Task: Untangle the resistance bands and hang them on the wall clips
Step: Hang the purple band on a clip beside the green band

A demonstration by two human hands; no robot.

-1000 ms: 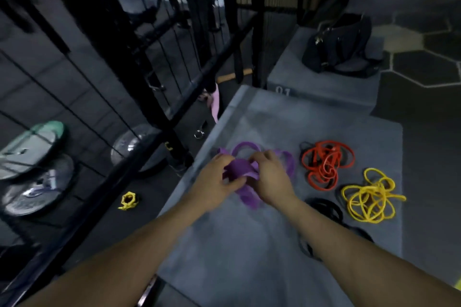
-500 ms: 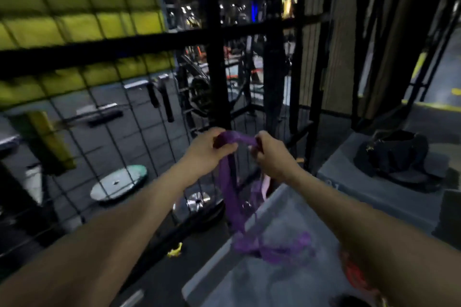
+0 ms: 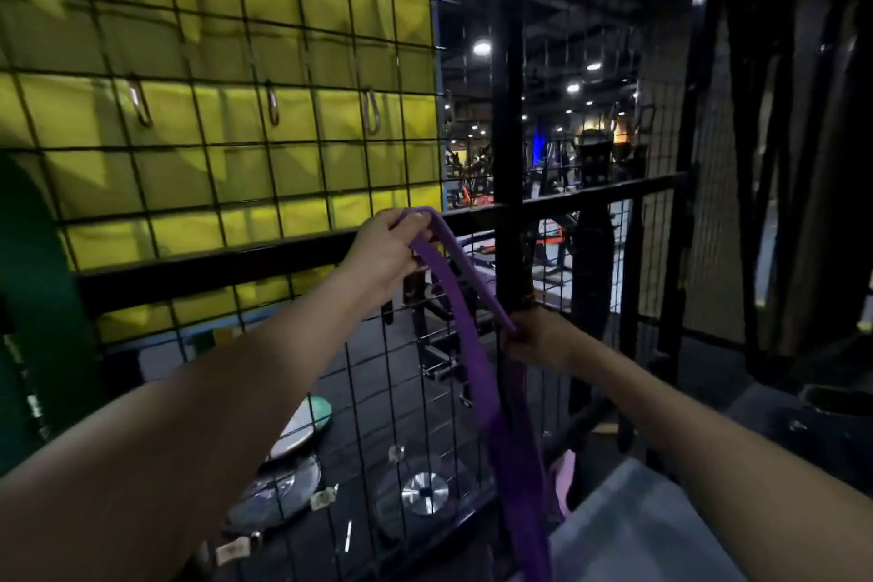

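The left hand [image 3: 385, 253] is raised in front of the wire mesh wall [image 3: 226, 165], level with the thick black rail [image 3: 212, 265] that crosses the mesh, and its fingers are curled over the top bend of the purple band [image 3: 465, 345], gripping it. From that bend the band runs in two strands: one slants down and to the right into the right hand [image 3: 531, 338], and the other hangs lower, passing below the right hand and leaving the bottom edge of the view. The right hand sits lower than the left hand and right of it, in front of the black upright post [image 3: 510, 109] of the mesh wall, with its fingers closed around the band. Three metal clips [image 3: 271, 106] hang in a row on the mesh wall above and to the left of the left hand, well apart from the band; none carries a band. A yellow pad [image 3: 212, 38] lies behind the mesh at the level of the clips. Behind the lower part of the mesh, below the rail, weight plates [image 3: 302, 425] lie on the floor. A grey mat [image 3: 633, 529] is at the foot of the mesh wall, beneath the right forearm.
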